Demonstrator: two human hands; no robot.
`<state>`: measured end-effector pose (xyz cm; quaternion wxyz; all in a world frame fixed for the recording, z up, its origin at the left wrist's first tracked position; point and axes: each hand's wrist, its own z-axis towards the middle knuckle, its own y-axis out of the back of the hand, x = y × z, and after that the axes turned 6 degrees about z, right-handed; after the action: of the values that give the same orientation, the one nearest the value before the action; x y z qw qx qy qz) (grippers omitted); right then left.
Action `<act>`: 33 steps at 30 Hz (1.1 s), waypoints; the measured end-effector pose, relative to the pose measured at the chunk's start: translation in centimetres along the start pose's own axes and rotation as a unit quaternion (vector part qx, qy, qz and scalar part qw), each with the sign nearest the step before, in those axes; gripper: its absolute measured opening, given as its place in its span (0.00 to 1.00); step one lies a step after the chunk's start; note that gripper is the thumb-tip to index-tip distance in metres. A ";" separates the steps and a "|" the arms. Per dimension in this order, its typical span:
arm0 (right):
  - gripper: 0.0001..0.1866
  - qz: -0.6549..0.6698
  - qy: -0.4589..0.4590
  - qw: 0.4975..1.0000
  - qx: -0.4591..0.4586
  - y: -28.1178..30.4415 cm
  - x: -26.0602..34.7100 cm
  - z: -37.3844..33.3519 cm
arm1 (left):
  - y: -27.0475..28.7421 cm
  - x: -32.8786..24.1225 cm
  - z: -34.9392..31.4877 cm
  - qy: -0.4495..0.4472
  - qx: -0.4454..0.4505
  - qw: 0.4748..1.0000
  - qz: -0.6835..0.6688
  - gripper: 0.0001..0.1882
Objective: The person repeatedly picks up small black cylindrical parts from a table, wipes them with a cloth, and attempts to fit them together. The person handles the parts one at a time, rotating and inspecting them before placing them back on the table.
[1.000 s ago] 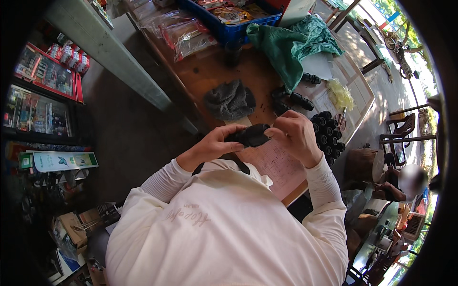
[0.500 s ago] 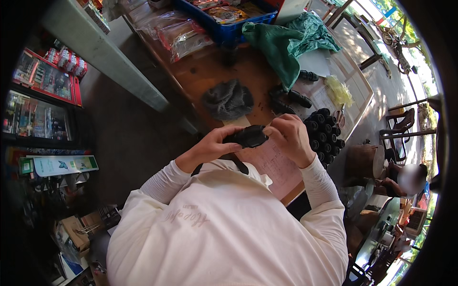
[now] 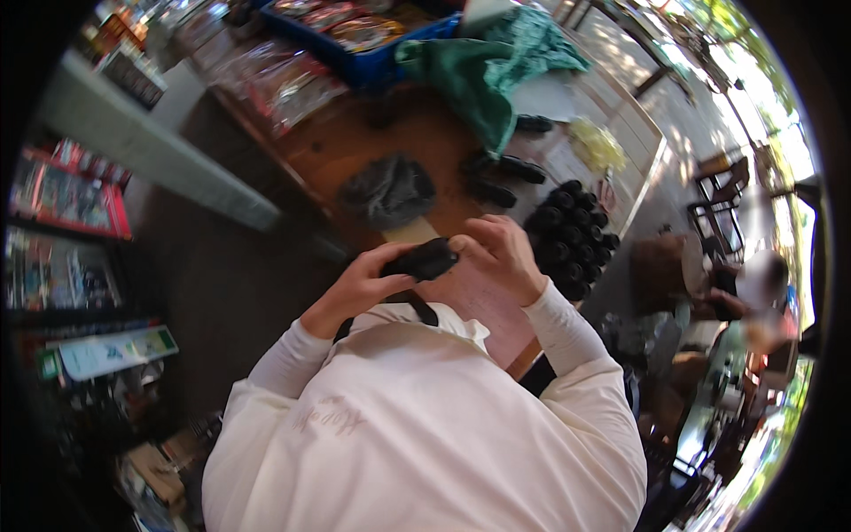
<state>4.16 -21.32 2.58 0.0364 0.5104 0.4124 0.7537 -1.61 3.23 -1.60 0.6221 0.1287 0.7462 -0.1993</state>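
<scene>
In front of my chest, my left hand [image 3: 359,288] wraps its fingers and thumb around a dark black piece [image 3: 427,259], roughly cylindrical; blur hides its exact kind. At its right end, the thumb and bent fingers of my right hand [image 3: 503,253] close in a pinch. Just beyond my hands a crumpled dark grey mesh-like cloth [image 3: 387,191] lies on the brown table [image 3: 324,173]. To the right stands a tight cluster of black cylindrical pieces [image 3: 572,232], and several similar loose pieces [image 3: 523,170] lie behind it.
A blue crate [image 3: 383,64] of packets sits at the table's far side, beside clear plastic bags [image 3: 292,89]. Green cloth [image 3: 483,84], yellow netting [image 3: 596,146] and scissors [image 3: 607,193] lie to the right. A metal post [image 3: 177,146] slants at the left. Other people sit far right.
The view has shifted, so the table and its things appear further left and partly blurred. Both hands still hold the black piece, which is now tilted with its right end higher.
</scene>
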 end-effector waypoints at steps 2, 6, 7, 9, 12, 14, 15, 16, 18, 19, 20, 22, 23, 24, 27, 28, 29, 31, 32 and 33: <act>0.14 0.118 0.047 0.991 -0.053 -1.0 0.6 0.4 | 0.6 -0.1 -0.2 0.024 0.000 1.000 0.006 0.24; 0.21 0.044 -0.045 0.998 0.012 -1.3 -0.6 -0.9 | 0.4 -0.2 -0.3 0.060 0.011 0.998 0.003 0.24; 0.23 0.055 -0.119 0.990 0.047 -1.4 -0.7 -0.9 | 0.3 -0.3 -0.3 0.049 0.015 0.999 0.007 0.24; 0.22 0.153 -0.029 0.987 -0.035 -1.9 -0.4 -1.5 | 0.3 -0.4 -0.1 0.029 0.019 0.999 0.013 0.24; 0.22 -0.023 -0.065 0.997 0.041 -1.2 0.0 -2.0 | 0.2 -0.2 0.2 0.037 0.045 0.998 0.031 0.24; 0.20 0.118 -0.068 0.990 -0.034 -1.8 -1.1 -2.4 | -0.1 -0.5 0.2 0.053 0.047 0.997 0.010 0.24; 0.19 0.187 -0.069 0.977 -0.071 -2.0 -1.5 -2.5 | -0.2 -0.6 0.2 0.061 0.048 0.997 0.000 0.25; 0.16 0.180 -0.020 0.979 -0.088 -2.2 -1.1 -2.5 | -0.1 -0.5 0.3 0.068 0.055 0.996 -0.006 0.25; 0.15 0.101 0.034 0.990 -0.093 -2.3 -0.9 -2.9 | 0.2 -0.4 0.5 0.081 0.067 0.994 -0.017 0.24; 0.15 0.033 0.041 0.995 -0.080 -2.4 -0.9 -3.0 | 0.2 -0.4 0.4 0.080 0.066 0.994 -0.018 0.24; 0.13 0.135 -0.053 0.986 -0.081 -2.4 -1.4 -3.2 | 0.0 -0.3 0.4 0.079 0.065 0.995 -0.019 0.25; 0.11 0.298 -0.091 0.943 -0.116 -2.5 -1.0 -3.1 | 0.0 0.2 0.7 0.078 0.066 0.995 -0.009 0.25; 0.13 0.265 -0.064 0.956 -0.107 -2.5 -0.9 -3.2 | 0.0 0.0 0.7 0.073 0.070 0.995 -0.002 0.25; 0.16 0.232 -0.036 0.967 -0.098 -2.5 -0.9 -3.2 | 0.0 -0.2 0.8 0.068 0.074 0.995 0.005 0.25; 0.22 0.124 -0.043 0.989 -0.068 -2.4 -1.9 -3.7 | -0.1 0.4 1.1 0.045 0.080 0.996 0.014 0.26; 0.20 0.147 -0.057 0.984 -0.082 -2.5 -2.1 -3.6 | -0.3 0.2 1.3 0.049 0.079 0.996 -0.006 0.26; 0.18 0.171 -0.070 0.978 -0.095 -2.6 -2.0 -3.5 | -0.3 0.1 1.3 0.054 0.079 0.995 -0.025 0.26; 0.14 0.205 -0.030 0.969 -0.134 -3.4 -1.7 -3.5 | -0.2 0.5 1.6 0.049 0.081 0.995 -0.006 0.25; 0.14 0.168 -0.019 0.977 -0.127 -3.4 -1.8 -3.7 | -0.3 0.6 1.8 0.046 0.087 0.995 0.002 0.25; 0.14 0.132 -0.006 0.984 -0.119 -3.6 -1.9 -3.7 | -0.2 0.7 1.6 0.055 0.080 0.995 0.003 0.25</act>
<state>0.83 -22.02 -1.67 -0.0003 0.5570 0.2482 0.7926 -0.43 2.27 -2.46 0.5680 0.1913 0.7608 -0.2491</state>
